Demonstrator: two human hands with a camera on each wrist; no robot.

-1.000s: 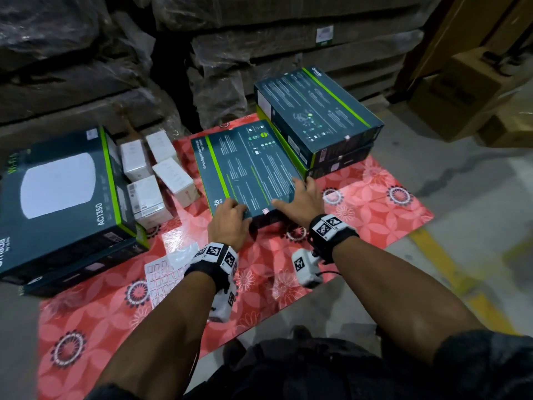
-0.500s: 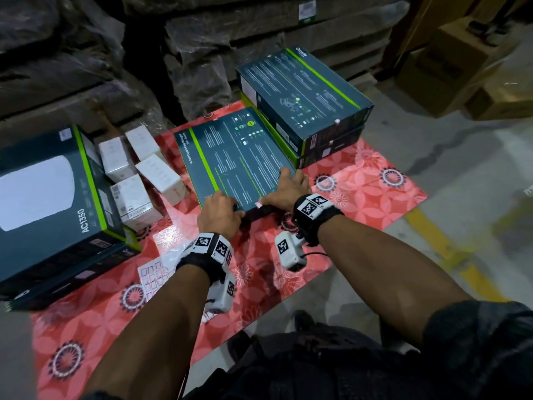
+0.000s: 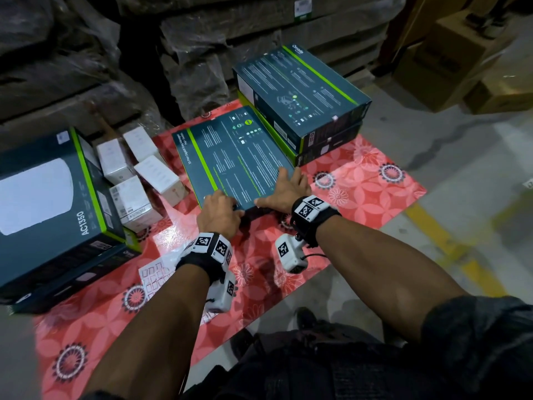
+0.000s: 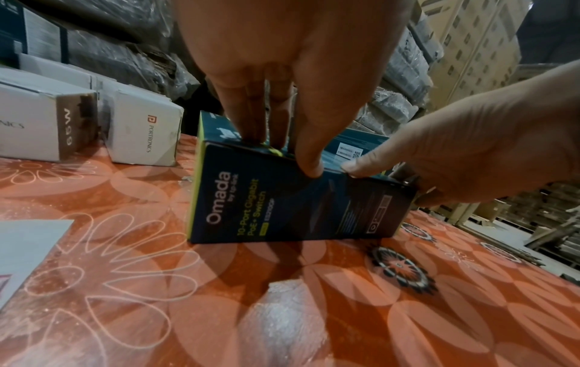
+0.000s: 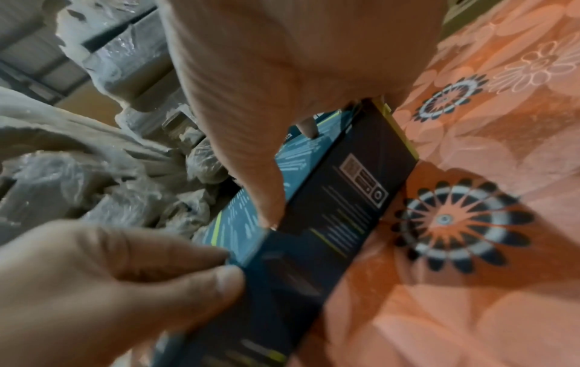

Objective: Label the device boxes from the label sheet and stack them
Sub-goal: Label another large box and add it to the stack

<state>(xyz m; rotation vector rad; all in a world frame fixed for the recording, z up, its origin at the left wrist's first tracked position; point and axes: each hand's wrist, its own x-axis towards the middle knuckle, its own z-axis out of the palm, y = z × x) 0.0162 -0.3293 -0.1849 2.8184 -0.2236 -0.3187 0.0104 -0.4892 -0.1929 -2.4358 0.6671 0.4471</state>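
Observation:
A flat dark teal Omada switch box [image 3: 239,166] [image 4: 292,198] [image 5: 329,223] lies on the red floral mat [image 3: 360,180], its far end against a stack of two similar boxes [image 3: 302,90]. My left hand [image 3: 220,209] [image 4: 292,156] pinches the near-left corner, with curled fingers on top and the thumb on the near face. My right hand [image 3: 284,192] [image 5: 282,178] lies flat on the near-right corner, its thumb along the near edge, where a small pale label sits. The label sheet [image 3: 157,277] lies on the mat, partly under my left wrist.
Two large AC1350 boxes [image 3: 43,203] are stacked at the left. Several small white boxes [image 3: 138,174] stand between them and the switch box. Plastic-wrapped pallets [image 3: 202,53] rise behind the mat, and brown cartons [image 3: 461,62] stand at the far right on the concrete floor.
Both hands have stayed on the near edge of the switch box. My head has shifted a little, so the scene sits slightly differently in the view.

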